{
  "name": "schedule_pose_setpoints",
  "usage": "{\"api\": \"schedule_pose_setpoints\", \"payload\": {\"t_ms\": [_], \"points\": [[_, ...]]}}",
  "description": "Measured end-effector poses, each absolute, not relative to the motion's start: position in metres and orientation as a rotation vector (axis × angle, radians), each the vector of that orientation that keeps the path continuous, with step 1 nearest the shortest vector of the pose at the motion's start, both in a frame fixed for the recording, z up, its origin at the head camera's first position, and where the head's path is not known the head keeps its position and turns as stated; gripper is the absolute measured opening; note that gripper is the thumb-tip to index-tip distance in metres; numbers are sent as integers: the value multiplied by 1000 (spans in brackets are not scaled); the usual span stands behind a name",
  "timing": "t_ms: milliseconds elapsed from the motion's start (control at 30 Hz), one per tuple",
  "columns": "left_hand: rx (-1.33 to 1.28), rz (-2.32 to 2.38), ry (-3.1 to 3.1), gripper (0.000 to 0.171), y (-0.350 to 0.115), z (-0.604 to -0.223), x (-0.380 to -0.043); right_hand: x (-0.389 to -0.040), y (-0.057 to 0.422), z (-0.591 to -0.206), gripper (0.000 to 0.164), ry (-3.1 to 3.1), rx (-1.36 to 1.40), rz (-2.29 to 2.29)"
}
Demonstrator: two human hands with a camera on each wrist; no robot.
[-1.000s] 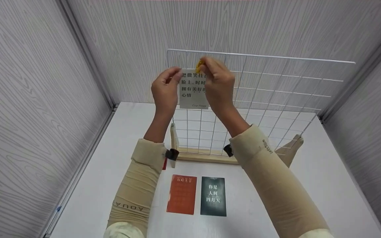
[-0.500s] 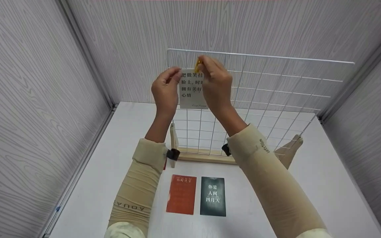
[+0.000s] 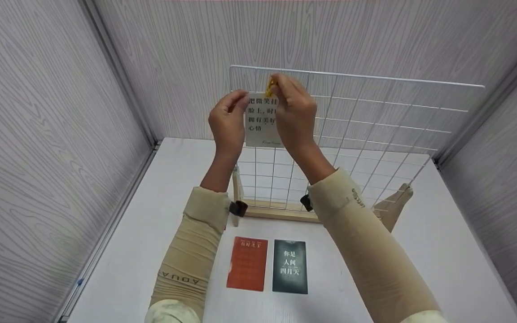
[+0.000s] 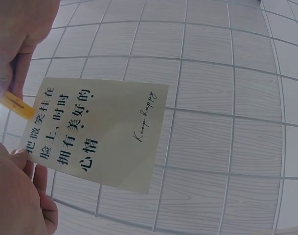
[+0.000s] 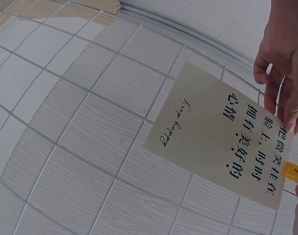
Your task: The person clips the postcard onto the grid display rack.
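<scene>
A pale card [image 3: 260,130] with dark printed characters lies against the upper left of a white wire grid [image 3: 357,112]. My left hand [image 3: 228,119] pinches the card's upper left corner between thumb and fingers. At the card's top edge, my right hand [image 3: 296,110] pinches a yellow clip [image 3: 269,87]. In the left wrist view the clip [image 4: 19,105] overlaps the card's top edge. The right wrist view shows the whole card [image 5: 212,132], with the yellow clip [image 5: 294,172] on its edge. Whether the clip also bites a grid wire cannot be told.
Wooden feet [image 3: 393,208] and a wooden bar [image 3: 281,211] carry the grid on the white table [image 3: 330,269]. In front lie a red card [image 3: 247,264] and a dark green card [image 3: 290,266]. Wood-grain panels [image 3: 61,112] enclose the table at the sides and back.
The right hand with the yellow clip has shifted slightly left and up along the card's top edge, covering more of its print. The left hand keeps its hold on the card.
</scene>
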State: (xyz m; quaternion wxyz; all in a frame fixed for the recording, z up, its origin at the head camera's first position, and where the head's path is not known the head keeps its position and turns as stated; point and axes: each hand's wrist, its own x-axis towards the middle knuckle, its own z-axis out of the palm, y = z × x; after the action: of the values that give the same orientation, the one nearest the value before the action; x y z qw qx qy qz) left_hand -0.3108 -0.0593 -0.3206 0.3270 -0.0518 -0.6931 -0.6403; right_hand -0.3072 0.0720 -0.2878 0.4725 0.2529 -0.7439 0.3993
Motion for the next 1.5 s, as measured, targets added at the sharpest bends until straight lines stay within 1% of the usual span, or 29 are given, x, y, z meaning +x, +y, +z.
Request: {"api": "schedule_pose_setpoints", "payload": {"t_ms": [433, 700, 1000, 1500], "points": [[-161, -1678, -1808, 24, -59, -321, -309, -308, 71, -289, 21, -1835, 603, 911], [-142, -1680, -1799, 23, -54, -306, -291, -309, 67, -287, 22, -1844, 578, 860], [-182, -1683, -1788, 24, -58, -322, -310, -304, 68, -284, 27, -1905, 566, 854], [-163, -1651, -1809, 25, -56, -323, -310, -294, 68, -278, 36, -2013, 539, 1004]]}}
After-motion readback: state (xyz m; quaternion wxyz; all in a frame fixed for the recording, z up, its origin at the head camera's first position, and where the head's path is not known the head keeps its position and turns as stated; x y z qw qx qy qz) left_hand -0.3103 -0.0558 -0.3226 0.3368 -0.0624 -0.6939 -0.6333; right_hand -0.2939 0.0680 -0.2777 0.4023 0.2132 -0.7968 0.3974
